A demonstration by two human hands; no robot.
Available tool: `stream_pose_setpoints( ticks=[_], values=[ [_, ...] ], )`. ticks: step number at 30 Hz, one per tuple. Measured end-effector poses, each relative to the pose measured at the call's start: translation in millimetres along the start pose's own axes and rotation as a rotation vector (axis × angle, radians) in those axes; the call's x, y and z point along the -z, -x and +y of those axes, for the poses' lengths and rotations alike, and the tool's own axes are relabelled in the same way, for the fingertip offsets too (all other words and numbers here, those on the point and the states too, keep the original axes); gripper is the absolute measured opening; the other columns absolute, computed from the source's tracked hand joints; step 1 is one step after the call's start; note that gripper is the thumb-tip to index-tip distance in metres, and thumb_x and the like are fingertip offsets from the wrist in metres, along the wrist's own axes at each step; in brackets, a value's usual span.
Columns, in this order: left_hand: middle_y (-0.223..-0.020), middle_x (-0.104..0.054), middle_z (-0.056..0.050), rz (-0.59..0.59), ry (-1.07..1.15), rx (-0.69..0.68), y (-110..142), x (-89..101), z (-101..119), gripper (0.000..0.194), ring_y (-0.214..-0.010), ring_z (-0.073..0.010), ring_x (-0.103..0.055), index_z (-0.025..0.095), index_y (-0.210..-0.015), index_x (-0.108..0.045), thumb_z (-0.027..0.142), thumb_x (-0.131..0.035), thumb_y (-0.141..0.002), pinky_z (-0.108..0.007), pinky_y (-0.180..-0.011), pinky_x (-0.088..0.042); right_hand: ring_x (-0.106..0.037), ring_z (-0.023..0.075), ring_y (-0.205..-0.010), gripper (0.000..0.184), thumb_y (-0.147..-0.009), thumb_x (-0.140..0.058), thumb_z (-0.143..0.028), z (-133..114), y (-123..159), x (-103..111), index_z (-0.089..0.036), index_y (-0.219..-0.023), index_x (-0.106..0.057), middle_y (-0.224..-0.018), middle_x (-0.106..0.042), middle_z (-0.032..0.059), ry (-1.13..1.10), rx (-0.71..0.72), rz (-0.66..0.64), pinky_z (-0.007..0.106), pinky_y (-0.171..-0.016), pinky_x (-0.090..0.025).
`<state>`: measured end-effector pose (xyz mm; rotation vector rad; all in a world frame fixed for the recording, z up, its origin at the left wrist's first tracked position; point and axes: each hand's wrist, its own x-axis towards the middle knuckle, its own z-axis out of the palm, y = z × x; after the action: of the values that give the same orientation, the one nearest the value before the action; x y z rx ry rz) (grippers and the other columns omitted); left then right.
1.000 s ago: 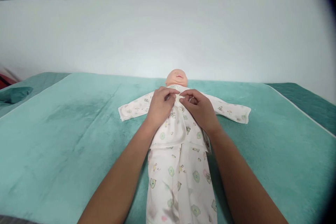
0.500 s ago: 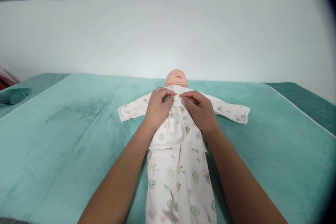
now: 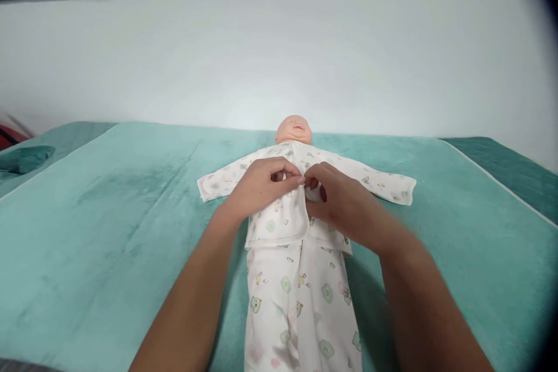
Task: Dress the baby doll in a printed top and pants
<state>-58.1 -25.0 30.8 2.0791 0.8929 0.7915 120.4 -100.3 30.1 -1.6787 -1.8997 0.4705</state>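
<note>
A baby doll (image 3: 294, 129) lies on its back with its head toward the wall. It is dressed in a white printed baby jacket (image 3: 274, 226), sleeves spread to both sides, and matching printed trousers (image 3: 305, 308). My left hand (image 3: 268, 185) pinches the jacket's front edge at mid-chest between thumb and finger. Close against it, my right hand (image 3: 335, 195) grips the same front opening with curled fingers. The fingertips of both hands nearly meet. Whatever fastener is between them is too small and covered to make out.
A green plush blanket (image 3: 108, 232) spreads under the doll over the whole surface. Behind it rises a white wall (image 3: 279, 58) with a dark band on top. At the far left a dark green bundle (image 3: 26, 158) lies by the edge, near something red (image 3: 9, 136).
Both hands have moved down the jacket front, from near the collar to mid-chest. The upper front, previously covered by my fingers, now shows with its edges together.
</note>
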Motion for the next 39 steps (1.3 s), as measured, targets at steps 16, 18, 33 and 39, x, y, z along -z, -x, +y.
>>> stream_pose_setpoints(
  ticks=[16, 18, 33, 39],
  values=[
    [-0.071, -0.057, 0.0, -0.069, 0.241, 0.083, 0.9, 5.5, -3.2, 0.026, -0.067, -0.0124, -0.05, 0.019, -0.078, -0.066, 0.045, -0.068, -0.083, -0.026, -0.061, -0.04, -0.036, 0.0127, -0.052, 0.022, -0.085, -0.057, -0.027, -21.6, 5.0, -27.1, -0.024, -0.074, -0.038, -0.076, -0.05, 0.0025, 0.279, -0.145, 0.135, 0.03, -0.052, -0.02],
    [-0.071, -0.057, 0.0, -0.067, 0.251, 0.079, 0.6, 4.5, -3.0, 0.026, -0.067, -0.0121, -0.05, 0.019, -0.078, -0.066, 0.044, -0.069, -0.083, -0.025, -0.062, -0.041, -0.036, 0.0125, -0.052, 0.023, -0.084, -0.057, -0.023, -20.1, 6.3, -22.5, -0.024, -0.07, -0.038, -0.073, -0.051, 0.0024, 0.25, -0.134, 0.113, 0.03, -0.051, -0.021],
    [-0.062, -0.063, 0.0, -0.159, 0.383, 0.096, 0.2, 0.3, -2.0, 0.022, -0.058, -0.0113, -0.058, 0.018, -0.082, -0.064, 0.039, -0.067, -0.086, -0.024, -0.059, -0.048, -0.05, 0.0101, -0.056, 0.009, -0.084, -0.064, -0.03, 16.1, -6.2, -1.7, -0.021, -0.082, -0.061, -0.066, -0.051, -0.0049, -0.891, -0.082, -0.256, 0.024, -0.053, -0.044],
    [-0.065, -0.065, -0.001, -0.183, 0.416, 0.094, 0.0, 2.3, -2.9, 0.017, -0.061, -0.0117, -0.059, 0.018, -0.085, -0.067, 0.035, -0.068, -0.085, -0.026, -0.062, -0.05, -0.052, 0.0108, -0.054, 0.016, -0.088, -0.063, -0.035, 21.5, -6.4, -3.4, -0.02, -0.083, -0.064, -0.059, -0.055, -0.0034, -0.922, -0.075, -0.28, 0.024, -0.052, -0.044]
  ],
)
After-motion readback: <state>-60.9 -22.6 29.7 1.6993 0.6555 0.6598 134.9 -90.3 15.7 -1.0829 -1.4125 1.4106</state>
